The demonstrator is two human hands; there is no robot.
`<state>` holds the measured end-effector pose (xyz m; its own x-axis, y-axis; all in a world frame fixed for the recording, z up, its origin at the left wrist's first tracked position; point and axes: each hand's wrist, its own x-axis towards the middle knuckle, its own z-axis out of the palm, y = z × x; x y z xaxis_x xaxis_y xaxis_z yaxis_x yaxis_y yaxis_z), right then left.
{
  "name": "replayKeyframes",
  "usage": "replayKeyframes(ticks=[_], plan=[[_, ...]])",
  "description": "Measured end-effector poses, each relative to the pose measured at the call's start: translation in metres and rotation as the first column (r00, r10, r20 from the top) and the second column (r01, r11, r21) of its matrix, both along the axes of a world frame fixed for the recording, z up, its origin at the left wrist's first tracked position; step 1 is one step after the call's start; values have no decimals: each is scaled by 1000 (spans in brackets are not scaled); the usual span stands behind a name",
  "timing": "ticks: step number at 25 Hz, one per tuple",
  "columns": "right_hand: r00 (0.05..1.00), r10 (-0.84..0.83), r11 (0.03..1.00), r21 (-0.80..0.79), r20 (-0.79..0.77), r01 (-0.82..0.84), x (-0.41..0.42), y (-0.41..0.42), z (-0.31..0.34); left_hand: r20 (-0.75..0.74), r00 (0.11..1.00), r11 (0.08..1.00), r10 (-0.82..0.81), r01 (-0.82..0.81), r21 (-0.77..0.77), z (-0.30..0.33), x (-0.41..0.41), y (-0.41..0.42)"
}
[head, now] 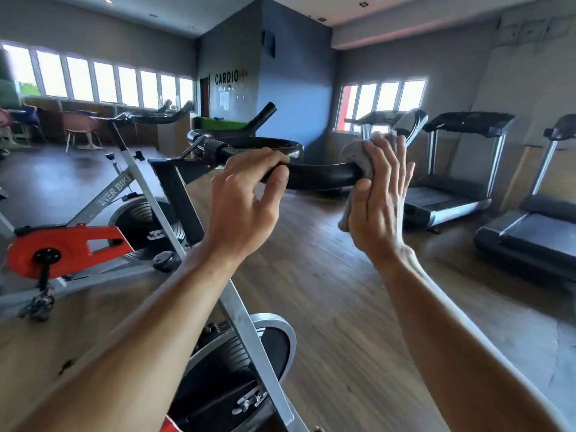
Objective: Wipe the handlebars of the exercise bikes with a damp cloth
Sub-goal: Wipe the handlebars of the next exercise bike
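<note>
Two bare forearms reach up from the bottom edge, and beneath them sits the near exercise bike (249, 344), its silver frame tube running diagonally over a black flywheel with a grey rim. To the far left stands a second bike (71, 244) with an orange-red chain guard, a black pedal and a grey frame lettered "BIKE"; its own black handlebars show behind it, near the windows.

The left hand (249, 201) holds the black handlebar (324, 176) of the near bike: the fingers curl over the top of the bar and the thumb comes up under it, so the bar sits pinched between them. The bar runs on to the right as a glossy curved tube, with a looped section behind it and one black horn slanting up toward the blue wall.

The right hand (378, 198) grips a grey cloth (358, 157) bunched against the right bend of the handlebar. The fingers reach upward over the cloth and the thumb presses it from below; a loose end of the cloth hangs beside the palm. The cloth touches the bar where it starts to rise toward its right horn.

Further right, two treadmills (452, 194) stand on the wooden floor (327, 307) under bright windows.
</note>
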<state>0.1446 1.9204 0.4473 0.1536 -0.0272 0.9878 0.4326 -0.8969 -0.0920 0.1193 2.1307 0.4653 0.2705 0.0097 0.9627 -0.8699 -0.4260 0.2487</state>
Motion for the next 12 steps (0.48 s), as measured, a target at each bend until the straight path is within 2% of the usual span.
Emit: replayKeyframes(ticks=[3,5,9,12], plan=[[999,40,998,-54,-26,-42,-12,7,3,-17,1000,999,3,-2,42,2,1,1],[992,-15,996,-88,-128,3,-18,-5,15,-44,999,996,5,-1,91,3,1,2],[954,18,1000,19,-300,-13,-39,14,32,-131,991,991,38,-20,130,7,-4,2],[896,61,992,-74,-440,-103,-60,39,42,-245,968,982,45,3,191,13,-12,6]])
